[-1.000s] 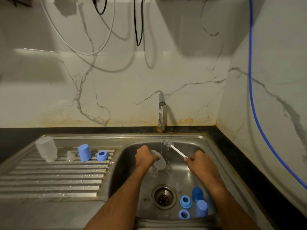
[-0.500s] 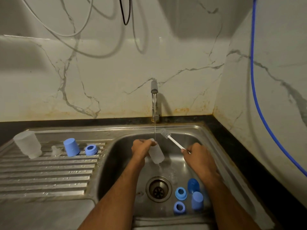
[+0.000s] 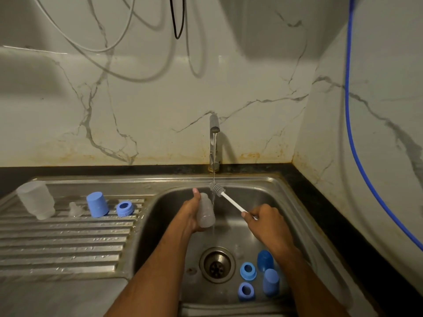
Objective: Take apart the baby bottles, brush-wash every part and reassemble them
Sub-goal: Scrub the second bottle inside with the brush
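Left hand [image 3: 191, 216] gripped bottle [image 3: 206, 212] under stream; right hand [image 3: 265, 221] clutched brush [image 3: 229, 199], bristles seemingly outside neck. Better: insert fully, twist.

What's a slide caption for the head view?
Left hand holds bottle, right hand rinses brush under running tap.
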